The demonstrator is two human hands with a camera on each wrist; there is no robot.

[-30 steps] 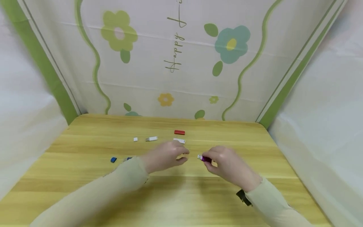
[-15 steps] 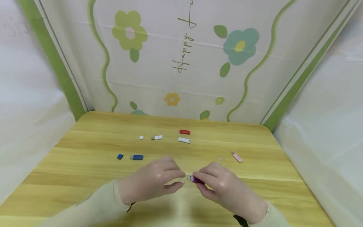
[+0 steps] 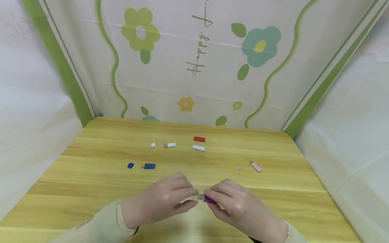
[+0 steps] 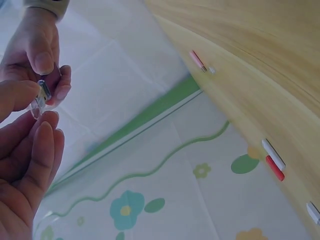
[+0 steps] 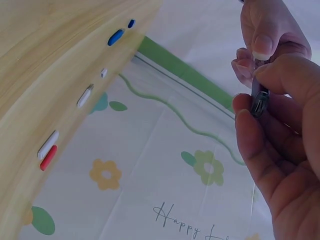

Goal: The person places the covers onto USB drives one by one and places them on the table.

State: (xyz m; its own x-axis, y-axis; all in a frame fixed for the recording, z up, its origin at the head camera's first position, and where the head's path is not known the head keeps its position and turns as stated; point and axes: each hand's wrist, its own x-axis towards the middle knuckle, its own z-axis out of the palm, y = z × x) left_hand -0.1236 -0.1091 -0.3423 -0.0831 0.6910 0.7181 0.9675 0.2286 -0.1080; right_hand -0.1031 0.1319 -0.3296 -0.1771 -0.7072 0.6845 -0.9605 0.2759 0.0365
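Observation:
My right hand (image 3: 243,204) pinches a purple USB stick (image 3: 209,199) between thumb and fingers, its metal plug pointing left. Facing it, my left hand (image 3: 161,199) has thumb and fingertips right at the plug's end. In the left wrist view, those fingertips pinch a small clear cap (image 4: 36,107), which overlaps the plug. Most of the stick's body is hidden by the right fingers. Both hands are above the near middle of the wooden table (image 3: 100,182).
At left lie a blue USB stick (image 3: 149,166) and blue cap (image 3: 130,165). Farther back are an uncapped white stick (image 3: 171,145), white cap (image 3: 153,145), another white stick (image 3: 199,148) and a red one (image 3: 199,139). A pink stick (image 3: 256,166) and clear cap (image 3: 238,167) lie right.
Both hands have come nearer the body and closer together, the right bringing the purple USB stick left. The gap between the plug and the left fingertips has narrowed to almost nothing.

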